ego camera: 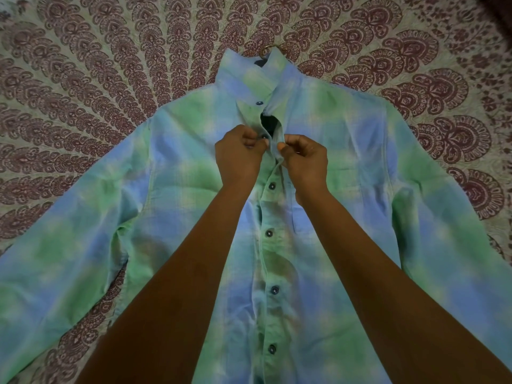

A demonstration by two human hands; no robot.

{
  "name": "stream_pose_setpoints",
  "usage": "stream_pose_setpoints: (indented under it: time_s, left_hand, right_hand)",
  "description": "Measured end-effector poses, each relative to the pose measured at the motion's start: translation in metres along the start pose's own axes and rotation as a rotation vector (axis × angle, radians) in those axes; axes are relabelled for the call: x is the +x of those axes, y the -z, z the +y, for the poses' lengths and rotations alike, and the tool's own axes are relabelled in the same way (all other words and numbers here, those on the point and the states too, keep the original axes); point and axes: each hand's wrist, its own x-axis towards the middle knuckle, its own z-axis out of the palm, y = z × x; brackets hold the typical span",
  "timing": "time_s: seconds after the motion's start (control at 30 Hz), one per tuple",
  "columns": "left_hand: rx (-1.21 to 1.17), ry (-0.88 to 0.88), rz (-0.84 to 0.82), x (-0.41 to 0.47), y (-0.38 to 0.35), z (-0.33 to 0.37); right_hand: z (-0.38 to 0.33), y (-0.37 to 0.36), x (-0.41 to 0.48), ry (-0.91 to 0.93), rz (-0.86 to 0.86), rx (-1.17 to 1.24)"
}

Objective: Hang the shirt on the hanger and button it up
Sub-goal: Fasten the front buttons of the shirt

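A green and blue tie-dye shirt [346, 151] lies face up on the bed, sleeves spread to both sides. Only the metal hook of the hanger [270, 49] shows above the collar; the rest is hidden inside the shirt. Several dark buttons run down the placket, and the lower ones look fastened. The collar button [259, 102] stands undone, with a dark gap below it. My left hand [239, 153] pinches the left placket edge at a small button on the upper chest. My right hand [303, 157] pinches the right placket edge beside it.
A bedspread [110, 79] with a maroon paisley mandala pattern on pale cloth covers the whole surface under the shirt. It stretches out on all sides, and the far right corner falls into shadow.
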Motion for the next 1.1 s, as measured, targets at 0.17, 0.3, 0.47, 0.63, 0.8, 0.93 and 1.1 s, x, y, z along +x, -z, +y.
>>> stream_pose_setpoints:
  time_s: [0.17,0.3,0.47,0.63,0.8,0.93,1.1]
  left_hand:
    - [-0.059,0.118,-0.005,0.0,-0.018,0.002]
    - [-0.089,0.152,0.001,0.002,-0.026,0.002]
    - [-0.051,0.079,-0.028,0.003,-0.025,0.001]
    - [-0.019,-0.036,-0.026,-0.003,-0.023,0.003]
    - [-0.016,-0.083,0.026,-0.003,-0.015,0.003]
    - [0.003,0.038,0.009,0.002,-0.009,0.006]
    - [-0.204,0.179,-0.035,0.005,-0.007,0.017]
  right_hand:
    - [0.007,0.0,0.006,-0.02,-0.103,-0.024]
    - [0.01,0.003,0.013,0.001,-0.135,-0.045]
    - [0.011,0.004,0.014,-0.014,-0.144,-0.012]
    - [0.01,0.005,0.016,-0.003,-0.16,-0.041]
    - [0.008,0.004,0.008,0.139,-0.007,-0.084]
    - [0.004,-0.002,0.001,0.164,-0.002,-0.079]
    - [0.003,-0.003,0.001,0.11,0.036,-0.072]
